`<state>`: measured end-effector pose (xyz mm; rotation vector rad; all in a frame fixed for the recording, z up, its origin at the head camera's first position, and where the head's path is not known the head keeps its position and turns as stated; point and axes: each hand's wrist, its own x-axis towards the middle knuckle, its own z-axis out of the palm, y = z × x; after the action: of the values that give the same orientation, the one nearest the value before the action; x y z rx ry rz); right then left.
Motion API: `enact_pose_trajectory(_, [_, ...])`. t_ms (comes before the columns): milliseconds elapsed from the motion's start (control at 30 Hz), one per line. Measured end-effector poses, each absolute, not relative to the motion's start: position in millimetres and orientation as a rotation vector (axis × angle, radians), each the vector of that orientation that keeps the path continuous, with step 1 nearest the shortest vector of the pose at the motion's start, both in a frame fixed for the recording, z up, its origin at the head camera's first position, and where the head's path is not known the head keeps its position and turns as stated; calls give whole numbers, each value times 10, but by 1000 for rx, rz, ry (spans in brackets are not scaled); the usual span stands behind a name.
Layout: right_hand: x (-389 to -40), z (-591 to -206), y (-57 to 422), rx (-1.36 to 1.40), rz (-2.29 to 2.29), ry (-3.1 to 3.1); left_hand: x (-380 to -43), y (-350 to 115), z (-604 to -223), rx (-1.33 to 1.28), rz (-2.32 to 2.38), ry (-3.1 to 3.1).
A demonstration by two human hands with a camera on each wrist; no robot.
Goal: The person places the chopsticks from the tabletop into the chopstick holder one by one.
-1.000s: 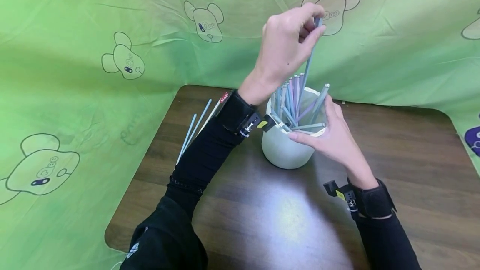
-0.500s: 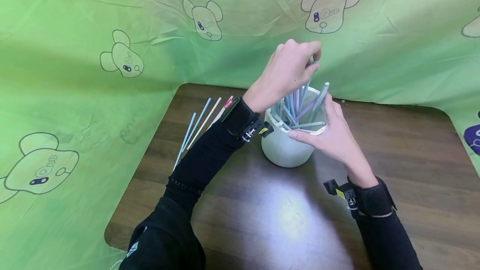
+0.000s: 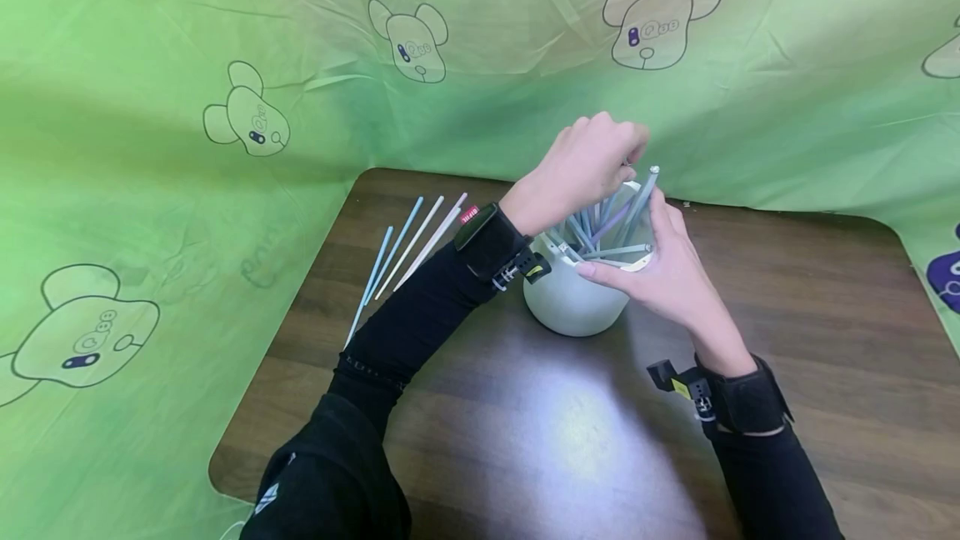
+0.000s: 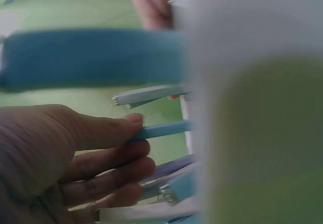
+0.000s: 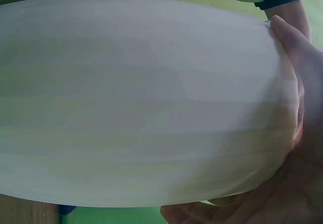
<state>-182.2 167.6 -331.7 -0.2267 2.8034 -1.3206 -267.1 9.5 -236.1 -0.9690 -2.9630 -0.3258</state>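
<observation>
A pale, round container (image 3: 573, 302) stands on the table, holding several thin blue, purple and grey sticks (image 3: 611, 223). Over its mouth my left hand (image 3: 577, 161) pinches a light-blue stick (image 4: 164, 129) between thumb and fingertips; the stick's lower end runs in past the rim. My right hand (image 3: 671, 273) grips the container at its right side, thumb at the near rim. Close up in the right wrist view, the container's wall (image 5: 151, 98) fills most of the picture, with the right hand's fingers (image 5: 227, 211) curled round its edge.
Left of the container, several loose blue, white and pinkish sticks (image 3: 408, 248) lie side by side on the brown table (image 3: 465, 432), some partly behind the left sleeve. A red label (image 3: 468, 215) shows by the left wrist. Green printed cloth (image 3: 300, 40) hangs behind the table.
My left hand has come down from high above the container to just over its rim, lowering the light-blue stick among the others. The right hand has stayed in place on the container.
</observation>
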Motion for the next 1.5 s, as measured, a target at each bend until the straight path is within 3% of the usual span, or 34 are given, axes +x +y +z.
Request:
enact_pose_trajectory(433, [-1877, -3338, 1700, -268, -1351, 2805, -2730, -22, -2320, -1006, -529, -2933])
enact_pose_trajectory(833, [-1895, -3348, 1716, -261, -1339, 2823, -3085, -881, -2235, -581, -735, -2896])
enact_pose_trajectory(1167, [-1889, -3341, 1718, -250, -1332, 2828, -3392, -1575, -3025, -388, -710, -3161])
enact_pose_trajectory(1500, [-1902, -3346, 1732, -254, -1345, 2826, -3492, -1824, -3837, -246, -663, -3251])
